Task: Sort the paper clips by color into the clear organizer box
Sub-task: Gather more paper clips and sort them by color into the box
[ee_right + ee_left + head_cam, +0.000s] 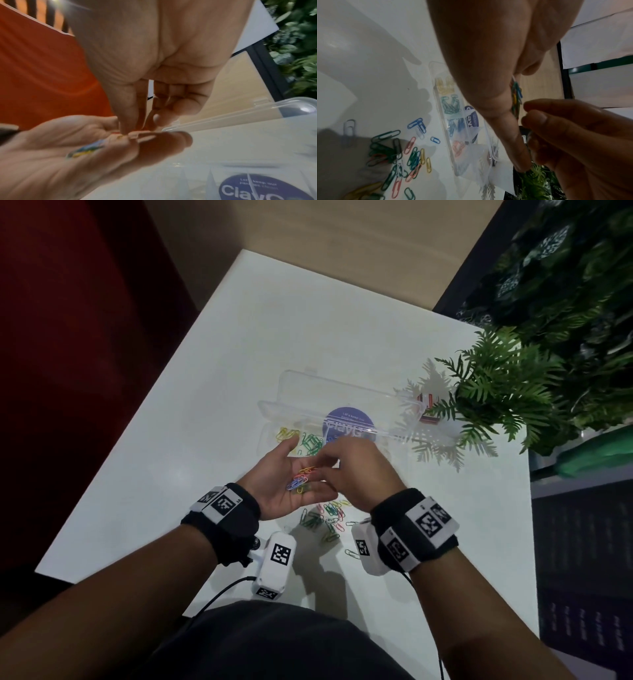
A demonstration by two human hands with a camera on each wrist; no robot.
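Observation:
My left hand (291, 474) lies palm up over the white table (205, 405), fingers straight, carrying a small bunch of coloured paper clips (300, 479) (516, 97) (85, 148). My right hand (320, 469) (130, 129) reaches across, and its thumb and forefinger pinch a red-orange clip at the far end of that bunch. Just beyond the hands stands the clear organizer box (270, 426) (447, 135), lid open. Its compartments hold yellow, green, blue and pink clips, each colour apart.
A loose pile of mixed clips (329, 517) (412, 155) lies on the table below the hands. A fern-like plant (496, 392) overhangs the table's right side. A purple round sticker (349, 422) shows through the box. The table's left edge runs diagonally.

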